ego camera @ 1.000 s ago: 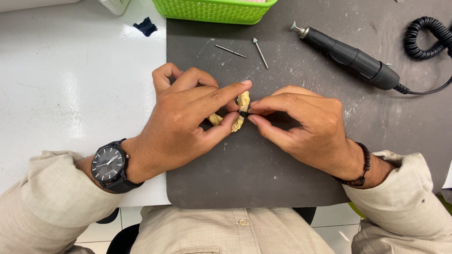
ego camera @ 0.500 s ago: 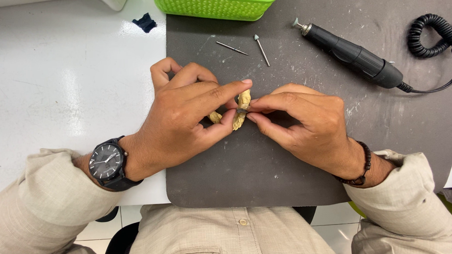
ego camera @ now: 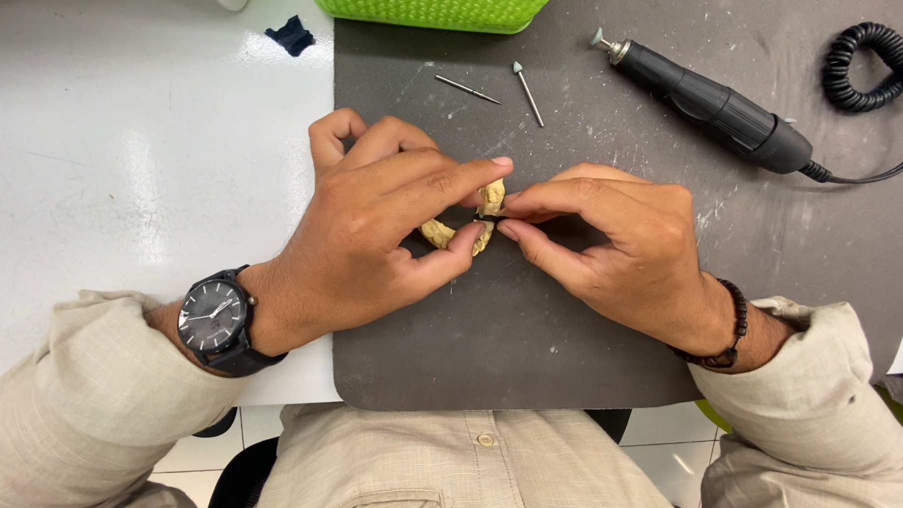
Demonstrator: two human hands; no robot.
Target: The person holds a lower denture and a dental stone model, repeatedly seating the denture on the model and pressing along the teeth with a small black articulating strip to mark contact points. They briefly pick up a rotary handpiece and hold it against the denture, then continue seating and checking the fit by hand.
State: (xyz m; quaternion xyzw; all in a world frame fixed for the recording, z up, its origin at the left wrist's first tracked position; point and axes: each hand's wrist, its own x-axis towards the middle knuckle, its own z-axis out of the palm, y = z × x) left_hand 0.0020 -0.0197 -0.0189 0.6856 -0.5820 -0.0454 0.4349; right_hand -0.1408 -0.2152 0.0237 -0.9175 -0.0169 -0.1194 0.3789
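Yellowish plaster dental cast pinched between both hands over the middle of the dark grey mat. Left hand: forefinger stretched over the top of the cast, thumb pressed against its underside, remaining fingers curled behind. Right hand: thumb and forefinger tips pressed together at the cast's right side, other fingers folded under the palm; whether something small sits between those tips, impossible to tell. Black wristwatch on the left wrist, dark bead bracelet on the right, beige sleeves on both arms.

Toward the mat's far edge, two slim metal burs lying loose, near each other but apart. Toward the far right corner, a black rotary handpiece lying at a slant, tip pointing left, with its coiled black cord at the right edge. Green plastic basket straddling the mat's far edge. Small dark scrap on the white worktop, left of the mat's far left corner.
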